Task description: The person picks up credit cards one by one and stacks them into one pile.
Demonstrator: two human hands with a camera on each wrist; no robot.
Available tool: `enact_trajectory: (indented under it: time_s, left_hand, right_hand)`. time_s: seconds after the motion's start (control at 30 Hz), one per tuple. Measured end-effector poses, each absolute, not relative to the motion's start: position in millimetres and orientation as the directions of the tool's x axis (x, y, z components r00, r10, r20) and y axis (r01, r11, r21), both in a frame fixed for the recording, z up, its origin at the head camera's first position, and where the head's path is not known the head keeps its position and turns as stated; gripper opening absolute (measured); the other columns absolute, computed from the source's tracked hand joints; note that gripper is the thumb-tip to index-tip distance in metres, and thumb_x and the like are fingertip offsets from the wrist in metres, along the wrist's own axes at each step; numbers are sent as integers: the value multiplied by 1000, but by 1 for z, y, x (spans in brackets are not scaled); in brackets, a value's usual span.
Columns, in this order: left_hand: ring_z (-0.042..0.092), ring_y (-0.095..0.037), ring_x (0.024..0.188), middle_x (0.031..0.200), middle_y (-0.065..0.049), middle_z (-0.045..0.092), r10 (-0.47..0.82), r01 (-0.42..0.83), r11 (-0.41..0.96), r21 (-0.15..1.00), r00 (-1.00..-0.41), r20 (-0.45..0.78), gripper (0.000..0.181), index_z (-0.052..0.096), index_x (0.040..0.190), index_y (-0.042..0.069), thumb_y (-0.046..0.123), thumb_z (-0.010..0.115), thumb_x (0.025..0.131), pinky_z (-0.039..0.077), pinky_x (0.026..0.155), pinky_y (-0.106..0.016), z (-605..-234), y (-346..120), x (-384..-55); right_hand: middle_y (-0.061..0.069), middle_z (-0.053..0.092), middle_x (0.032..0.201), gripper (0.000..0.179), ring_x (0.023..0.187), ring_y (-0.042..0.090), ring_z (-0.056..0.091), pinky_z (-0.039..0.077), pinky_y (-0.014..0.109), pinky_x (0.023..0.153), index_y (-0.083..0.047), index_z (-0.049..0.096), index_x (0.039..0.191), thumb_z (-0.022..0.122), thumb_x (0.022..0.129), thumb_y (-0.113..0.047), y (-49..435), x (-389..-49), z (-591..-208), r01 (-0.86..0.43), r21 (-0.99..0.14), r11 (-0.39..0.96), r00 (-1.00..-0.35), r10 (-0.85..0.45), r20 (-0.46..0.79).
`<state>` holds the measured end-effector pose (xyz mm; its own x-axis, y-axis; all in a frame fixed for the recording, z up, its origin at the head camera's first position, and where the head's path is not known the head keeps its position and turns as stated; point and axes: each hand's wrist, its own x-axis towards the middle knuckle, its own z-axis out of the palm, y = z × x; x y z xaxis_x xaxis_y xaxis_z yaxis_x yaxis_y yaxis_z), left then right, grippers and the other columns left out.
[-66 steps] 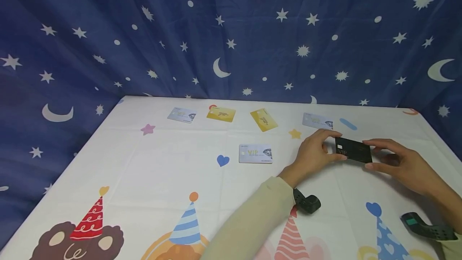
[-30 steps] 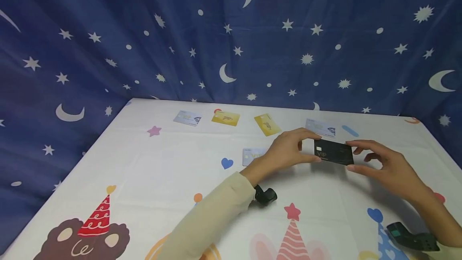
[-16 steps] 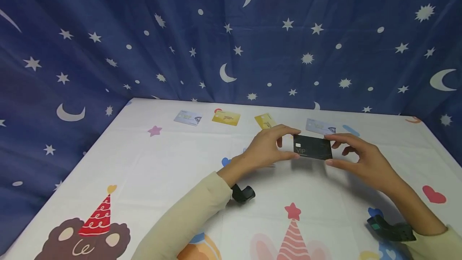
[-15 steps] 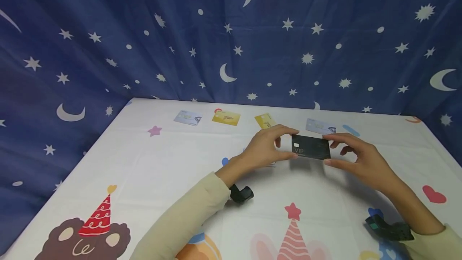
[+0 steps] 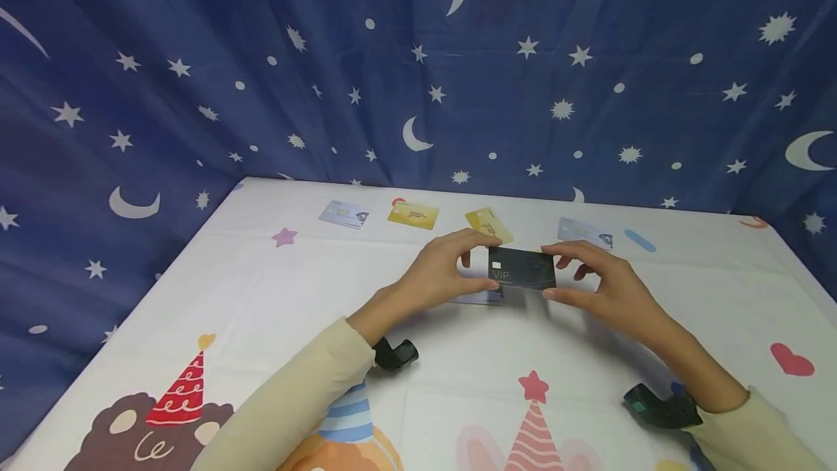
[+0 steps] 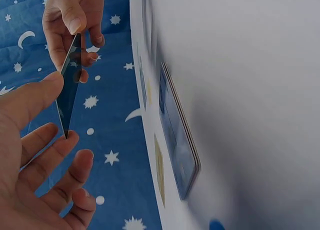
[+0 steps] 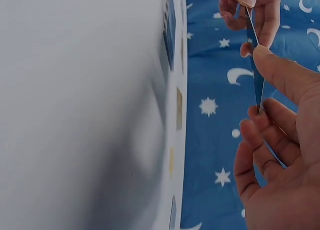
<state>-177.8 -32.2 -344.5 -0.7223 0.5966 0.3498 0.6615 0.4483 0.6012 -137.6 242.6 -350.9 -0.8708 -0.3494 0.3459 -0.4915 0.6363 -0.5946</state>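
A black VIP card is held up above the table by both hands. My left hand pinches its left end between thumb and fingers; my right hand pinches the right end the same way. In both wrist views the black card shows nearly edge-on, well apart from the tabletop. Below and behind it lies a silver VIP card, mostly covered by my left hand and the black card. In the left wrist view this silver card looks like a small stack with several edges.
Along the back of the white tablecloth lie a silver card, a gold card, a second gold card and another silver card. A blue curtain with stars and moons hangs behind the table.
Both hands have carried the black card leftward from the table's right side, from near the right silver card to over the middle silver card. Their pinch stays the same.
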Motion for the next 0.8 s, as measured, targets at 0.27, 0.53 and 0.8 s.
enact_trajectory:
  time_s: [0.27, 0.53, 0.8]
  left_hand:
    - [54, -21, 80, 117, 7, 60, 573, 631, 491, 601, -753, 324, 56, 61, 127, 17, 27, 82, 77, 39, 66, -27, -344, -52, -174]
    - [52, -20, 83, 115, 5, 60, 544, 592, 548, 591, -789, 287, 56, 61, 127, 16, 28, 82, 77, 39, 69, -30, -350, -65, -172]
    - [51, -21, 81, 105, 0, 62, 511, 544, 549, 635, -819, 261, 57, 62, 127, 13, 26, 83, 75, 38, 69, -32, -366, -75, -172]
  right_hand:
    - [-4, 60, 115, 58, 95, 21, 53, 48, 37, 74, -19, 60, 129, 82, 76, -28, 224, -144, -352, -489, -619, 615, -872, -366, 325]
    - [-6, 59, 116, 60, 96, 20, 54, 46, 38, 75, -15, 60, 128, 84, 74, -21, 208, -150, -359, -503, -639, 582, -860, -411, 302]
    - [-7, 59, 112, 59, 95, 17, 52, 44, 35, 78, -16, 60, 128, 83, 75, -26, 197, -155, -371, -477, -665, 574, -867, -429, 252]
